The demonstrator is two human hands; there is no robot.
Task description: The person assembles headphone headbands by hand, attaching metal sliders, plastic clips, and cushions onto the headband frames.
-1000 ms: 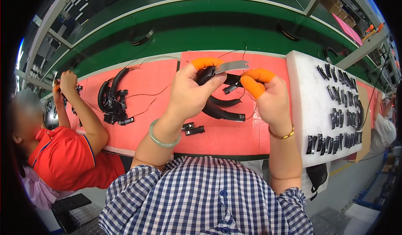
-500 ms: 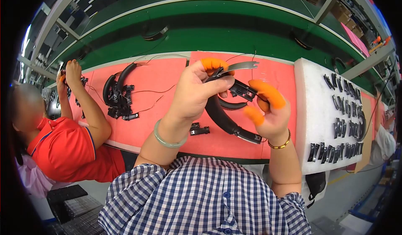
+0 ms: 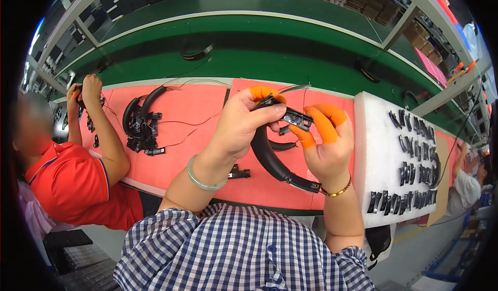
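A black padded headphone headband (image 3: 268, 159) hangs in a curve below my left hand (image 3: 239, 120), which is closed on its upper end. The orange finger cot on my left index finger shows behind that end. My right hand (image 3: 330, 148), also wearing orange finger cots, pinches a black plastic end piece (image 3: 296, 119) beside the headband's upper end. Whether the piece is fixed to the headband cannot be made out. The headband's lower end reaches close to my right wrist. A small black part (image 3: 239, 174) lies on the pink mat (image 3: 207, 151) below my left hand.
At left on the mat lie another headband (image 3: 153, 100) and a pile of black parts (image 3: 142, 128) with thin wires. White foam (image 3: 365, 135) at right carries rows of black parts (image 3: 410, 173). Headbands (image 3: 196, 54) sit on the green belt (image 3: 249, 45). A red-shirted co-worker (image 3: 78, 182) works at left.
My right fingers have come together on the black end piece. The headband's upper end has tilted, and less of its metal strip shows. The whole view has shifted slightly.
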